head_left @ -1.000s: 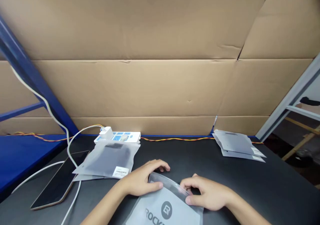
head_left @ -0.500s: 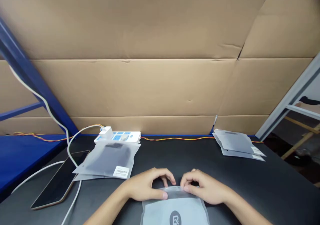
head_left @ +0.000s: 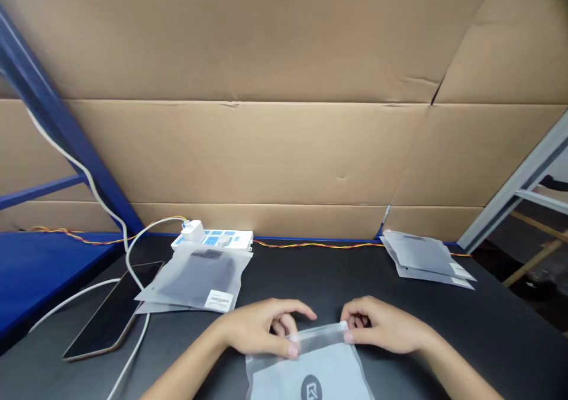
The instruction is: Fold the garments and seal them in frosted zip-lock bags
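A frosted plastic zip bag (head_left: 326, 367) with a dark oval logo lies in front of me on the black table; its lower part runs out of view. My left hand (head_left: 266, 329) grips the bag's top edge left of the middle, thumb on the front, index finger stretched out past the edge. My right hand (head_left: 381, 326) pinches the top right corner, where a small white slider (head_left: 344, 325) shows at the fingertips. Pale contents with a straight upper edge fill the bag below its clear strip.
Frosted bags with a barcode label (head_left: 195, 278) lie at the left against a white power strip (head_left: 242, 240). More labelled bags (head_left: 421, 255) are stacked at the back right. A dark tablet (head_left: 110, 317) and white cable (head_left: 139, 344) are on the left. Cardboard (head_left: 275, 151) walls the back.
My right hand has slid rightward along the bag's top edge to its corner. My left hand stays on the edge, its index finger stretched further. The whole view has shifted slightly.
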A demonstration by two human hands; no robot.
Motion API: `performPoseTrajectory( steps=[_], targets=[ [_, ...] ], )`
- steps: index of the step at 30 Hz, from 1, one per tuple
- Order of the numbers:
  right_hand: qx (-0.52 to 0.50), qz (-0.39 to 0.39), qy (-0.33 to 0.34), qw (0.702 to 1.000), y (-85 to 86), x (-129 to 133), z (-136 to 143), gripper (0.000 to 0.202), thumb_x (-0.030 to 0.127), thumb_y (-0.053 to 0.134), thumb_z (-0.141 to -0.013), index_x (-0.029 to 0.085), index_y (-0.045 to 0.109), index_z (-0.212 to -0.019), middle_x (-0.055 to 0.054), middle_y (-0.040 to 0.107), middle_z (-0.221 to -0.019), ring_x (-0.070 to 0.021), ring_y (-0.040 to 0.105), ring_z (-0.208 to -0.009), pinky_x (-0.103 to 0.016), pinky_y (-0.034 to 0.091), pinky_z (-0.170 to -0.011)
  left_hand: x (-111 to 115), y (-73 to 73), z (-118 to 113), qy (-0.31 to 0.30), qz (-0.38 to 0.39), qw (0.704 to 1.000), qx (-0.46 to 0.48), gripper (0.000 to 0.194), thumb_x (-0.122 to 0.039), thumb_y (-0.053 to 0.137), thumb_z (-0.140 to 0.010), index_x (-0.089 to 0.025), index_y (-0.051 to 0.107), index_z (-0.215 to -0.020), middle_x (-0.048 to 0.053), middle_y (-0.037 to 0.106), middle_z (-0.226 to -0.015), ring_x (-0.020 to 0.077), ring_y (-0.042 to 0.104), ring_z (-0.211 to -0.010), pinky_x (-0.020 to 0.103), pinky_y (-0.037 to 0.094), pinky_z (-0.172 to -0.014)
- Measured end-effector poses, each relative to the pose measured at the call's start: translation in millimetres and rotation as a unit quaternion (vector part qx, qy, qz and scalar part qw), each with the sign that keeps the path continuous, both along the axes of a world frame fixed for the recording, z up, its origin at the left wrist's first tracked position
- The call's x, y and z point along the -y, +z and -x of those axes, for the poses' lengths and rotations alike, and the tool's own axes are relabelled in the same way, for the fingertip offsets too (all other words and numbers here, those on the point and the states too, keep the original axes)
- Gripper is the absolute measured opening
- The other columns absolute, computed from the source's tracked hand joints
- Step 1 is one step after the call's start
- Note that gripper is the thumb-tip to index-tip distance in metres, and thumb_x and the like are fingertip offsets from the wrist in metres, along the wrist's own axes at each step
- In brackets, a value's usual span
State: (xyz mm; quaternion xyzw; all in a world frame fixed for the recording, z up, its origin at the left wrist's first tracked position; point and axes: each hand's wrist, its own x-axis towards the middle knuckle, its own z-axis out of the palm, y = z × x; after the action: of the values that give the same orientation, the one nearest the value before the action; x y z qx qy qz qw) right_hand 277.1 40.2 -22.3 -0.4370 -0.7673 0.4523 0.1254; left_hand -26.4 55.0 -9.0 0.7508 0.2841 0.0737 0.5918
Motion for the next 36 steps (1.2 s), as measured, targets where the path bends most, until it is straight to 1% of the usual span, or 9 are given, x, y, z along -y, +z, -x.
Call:
performPoseTrajectory(
  steps=[5,8,12,16,21,25,29,33,36],
  targets=[
    [-0.083,0.016,0.004,0.996,-7.1,7,20,0.020,0.038,0.064,-0.087,0.018,0.065,-0.083,0.004,0.052,-0.070,-0.0121,0.047,-0.067,-0.022,0.037,-0.063,4,2.0,-14,0.050,-0.038,0.997,0.036,0.039,-0.049,0.045,-0.100,-0.023,0.068,-0.118,0.002,0.069,-0.083,0.0151,0.062,-0.072,0.026,0.048,-0.073],
    [-0.120,0.019,-0.023,0.992,-15.4,13,41,0.025,0.040,0.061,-0.089,0.018,0.063,-0.079,0.005,0.047,-0.066,-0.0113,0.041,-0.064,-0.022,0.034,-0.060,8,-7.2,-28,0.122,-0.109,0.986,0.023,0.031,-0.045,0.053,-0.097,-0.020,0.070,-0.104,0.001,0.064,-0.081,0.0141,0.056,-0.071,0.023,0.044,-0.067],
    [-0.131,-0.033,-0.041,0.990,-21.8,16,52,0.031,0.041,0.056,-0.093,0.018,0.060,-0.072,0.005,0.043,-0.063,-0.0114,0.038,-0.062,-0.023,0.030,-0.058,13,-20.2,-41,0.141,-0.160,0.977,0.018,0.022,-0.036,0.058,-0.092,-0.017,0.066,-0.083,-0.002,0.058,-0.076,0.0124,0.050,-0.069,0.021,0.040,-0.063],
    [-0.192,-0.041,-0.098,0.976,-20.5,7,43,0.036,0.048,0.054,-0.092,0.019,0.056,-0.072,0.004,0.045,-0.066,-0.0133,0.041,-0.064,-0.025,0.033,-0.061,8,-19.8,-38,0.140,-0.172,0.975,0.026,0.010,-0.021,0.058,-0.087,-0.017,0.064,-0.080,-0.002,0.058,-0.079,0.0123,0.050,-0.071,0.022,0.040,-0.066],
    [-0.236,-0.071,-0.213,0.945,-19.1,-17,9,0.040,0.055,0.055,-0.090,0.021,0.050,-0.071,0.004,0.045,-0.068,-0.0139,0.040,-0.064,-0.026,0.033,-0.060,-8,-10.8,-13,0.108,-0.172,0.979,-0.016,0.010,-0.021,0.058,-0.086,-0.017,0.065,-0.080,0.000,0.061,-0.082,0.0133,0.054,-0.073,0.022,0.043,-0.068],
    [-0.287,-0.044,-0.305,0.907,-25.7,-32,-13,0.038,0.053,0.065,-0.084,0.021,0.050,-0.069,0.005,0.044,-0.066,-0.0132,0.038,-0.061,-0.025,0.031,-0.057,-15,-5.6,4,0.148,-0.268,0.948,-0.084,0.016,-0.025,0.052,-0.091,-0.019,0.064,-0.082,0.000,0.061,-0.085,0.0150,0.056,-0.073,0.024,0.045,-0.067],
    [-0.330,0.012,-0.349,0.877,-40.6,-35,-9,0.035,0.054,0.066,-0.083,0.022,0.054,-0.075,0.006,0.049,-0.064,-0.0127,0.042,-0.057,-0.024,0.033,-0.054,-3,-0.6,-6,0.233,-0.418,0.871,-0.109,0.029,-0.023,0.046,-0.096,-0.023,0.058,-0.122,0.007,0.062,-0.113,0.0244,0.057,-0.101,0.038,0.045,-0.090],
    [-0.364,0.060,-0.341,0.865,-50.7,-31,9,0.034,0.054,0.065,-0.083,0.023,0.053,-0.077,0.006,0.051,-0.061,-0.0130,0.047,-0.053,-0.024,0.037,-0.050,23,-9.6,-36,0.145,-0.468,0.867,-0.091,0.068,-0.040,0.071,-0.081,-0.030,0.042,-0.142,0.009,0.050,-0.141,0.0341,0.046,-0.123,0.050,0.038,-0.104],
    [-0.407,0.076,-0.325,0.850,-46.6,-26,15,0.032,0.053,0.067,-0.081,0.024,0.055,-0.083,0.003,0.060,-0.071,-0.0174,0.059,-0.065,-0.028,0.047,-0.060,31,-27.9,-52,0.139,-0.502,0.843,-0.132,0.087,-0.024,0.076,-0.070,-0.028,0.035,-0.148,0.011,0.040,-0.152,0.0414,0.036,-0.134,0.060,0.031,-0.110]
  ],
)
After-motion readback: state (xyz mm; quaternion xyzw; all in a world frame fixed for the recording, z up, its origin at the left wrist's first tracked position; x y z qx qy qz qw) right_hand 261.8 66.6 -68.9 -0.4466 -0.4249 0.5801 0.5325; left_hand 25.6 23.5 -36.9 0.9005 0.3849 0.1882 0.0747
